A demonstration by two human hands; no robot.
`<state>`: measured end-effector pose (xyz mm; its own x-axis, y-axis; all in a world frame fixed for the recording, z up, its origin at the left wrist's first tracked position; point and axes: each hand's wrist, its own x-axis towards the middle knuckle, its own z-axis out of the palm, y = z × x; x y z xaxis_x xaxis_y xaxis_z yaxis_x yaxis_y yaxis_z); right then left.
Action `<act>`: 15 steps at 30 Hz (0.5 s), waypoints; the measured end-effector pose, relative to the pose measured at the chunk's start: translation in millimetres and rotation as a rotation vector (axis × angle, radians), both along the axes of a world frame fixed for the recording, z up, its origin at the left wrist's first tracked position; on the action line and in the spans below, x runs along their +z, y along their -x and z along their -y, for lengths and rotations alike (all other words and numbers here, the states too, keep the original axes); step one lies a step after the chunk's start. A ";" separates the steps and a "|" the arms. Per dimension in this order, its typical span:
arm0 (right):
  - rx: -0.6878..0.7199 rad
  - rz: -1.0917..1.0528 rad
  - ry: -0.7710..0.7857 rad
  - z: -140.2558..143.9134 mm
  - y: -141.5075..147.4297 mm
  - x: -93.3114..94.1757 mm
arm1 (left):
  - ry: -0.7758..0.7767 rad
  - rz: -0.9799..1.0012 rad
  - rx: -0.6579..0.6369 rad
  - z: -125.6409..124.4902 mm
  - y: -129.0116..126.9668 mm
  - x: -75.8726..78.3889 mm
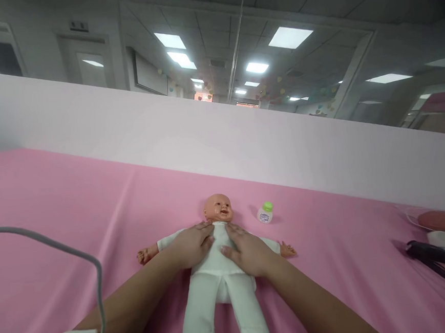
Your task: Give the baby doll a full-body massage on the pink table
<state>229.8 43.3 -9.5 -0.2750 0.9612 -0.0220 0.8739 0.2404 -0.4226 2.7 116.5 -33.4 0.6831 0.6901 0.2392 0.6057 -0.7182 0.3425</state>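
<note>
Lying face-up in white, the doll [219, 269] has left hand [192, 244] and right hand [248, 254] flat, open.

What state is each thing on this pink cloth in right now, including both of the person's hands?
Baby doll in white clothes: lying face up, arms spread.
Left hand: open, palm flat on the doll's chest.
Right hand: open, palm flat on the doll's chest.
Small white bottle with green cap: upright, capped, apart from the doll.
Pink cloth: spread out, slightly creased.
Grey cable: loose, looping in the foreground.
</note>
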 end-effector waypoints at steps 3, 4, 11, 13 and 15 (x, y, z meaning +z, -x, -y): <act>-0.118 -0.003 0.009 3.5 -11.5 -4.4 | 0.004 -0.023 0.019 -2.4 0.6 -2.4; -0.148 0.005 0.007 7.0 -15.0 -4.8 | 0.001 -0.024 0.022 -3.7 0.6 -3.7; -0.178 -0.016 -0.077 33.9 -40.2 -5.4 | 0.008 0.023 0.034 -10.3 0.6 -7.9; -0.274 -0.046 -0.072 38.6 -57.3 -7.5 | 0.032 0.023 0.059 -8.1 4.4 -1.6; -0.387 -0.117 -0.048 42.0 -80.1 -10.3 | 0.066 0.007 0.092 -4.2 11.5 7.5</act>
<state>309.9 1.3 -19.8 0.1091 0.9934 0.0354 0.8505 -0.0748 -0.5206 -8.8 120.7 -25.9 0.6144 0.7644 0.1956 0.6657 -0.6352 0.3916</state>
